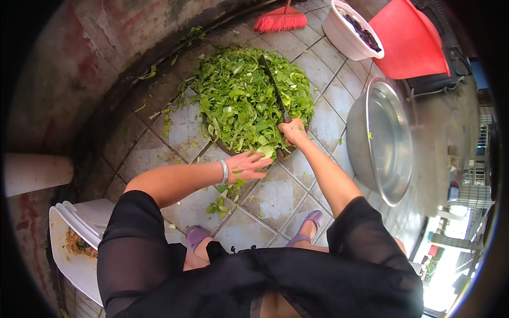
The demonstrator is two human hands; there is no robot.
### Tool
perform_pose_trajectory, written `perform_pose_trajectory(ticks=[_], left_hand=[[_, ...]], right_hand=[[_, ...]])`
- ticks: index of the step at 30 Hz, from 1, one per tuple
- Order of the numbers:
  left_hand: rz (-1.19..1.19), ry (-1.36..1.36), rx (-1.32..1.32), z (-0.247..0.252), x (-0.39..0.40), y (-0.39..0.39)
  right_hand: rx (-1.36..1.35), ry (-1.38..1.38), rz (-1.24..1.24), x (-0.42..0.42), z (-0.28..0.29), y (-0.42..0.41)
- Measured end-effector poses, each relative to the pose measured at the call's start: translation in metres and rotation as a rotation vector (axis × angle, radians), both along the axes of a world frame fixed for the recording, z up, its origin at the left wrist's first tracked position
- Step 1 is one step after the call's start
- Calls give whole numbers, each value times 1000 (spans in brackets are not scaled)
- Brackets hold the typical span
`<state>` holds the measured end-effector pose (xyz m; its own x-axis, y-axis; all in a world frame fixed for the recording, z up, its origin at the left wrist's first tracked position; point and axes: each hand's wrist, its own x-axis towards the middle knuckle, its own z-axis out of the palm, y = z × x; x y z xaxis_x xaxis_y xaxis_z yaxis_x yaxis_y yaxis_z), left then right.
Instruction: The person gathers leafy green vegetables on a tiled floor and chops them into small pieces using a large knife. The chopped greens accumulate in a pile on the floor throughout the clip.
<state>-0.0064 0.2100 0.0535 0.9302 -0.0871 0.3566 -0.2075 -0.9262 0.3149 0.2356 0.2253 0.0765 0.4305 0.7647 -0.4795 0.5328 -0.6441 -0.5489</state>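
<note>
A large heap of chopped leafy greens covers a round board, whose dark rim shows only along the near side. My right hand grips the dark handle of a long-bladed knife. The blade points away from me and lies among the greens, with its lower edge hidden by leaves. At the near edge of the heap my left hand rests with fingers spread against a pale green leaf. Whether those fingers press on the leaf or the board is hard to see.
Scattered leaf bits lie on the tiled floor. A metal basin stands at right, beyond it a pink tub with dark contents and a red plastic container. A red broom is behind. White containers sit at lower left.
</note>
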Motion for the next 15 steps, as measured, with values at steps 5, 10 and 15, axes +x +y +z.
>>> perform_pose_trajectory(ticks=[5, 10, 15], left_hand=[[41, 210, 12, -13, 36, 16], [35, 183, 17, -11, 36, 44], [178, 117, 250, 3, 42, 78]], right_hand=[[121, -74, 31, 13, -26, -4], [60, 51, -61, 5, -10, -6], [95, 72, -78, 4, -14, -5]])
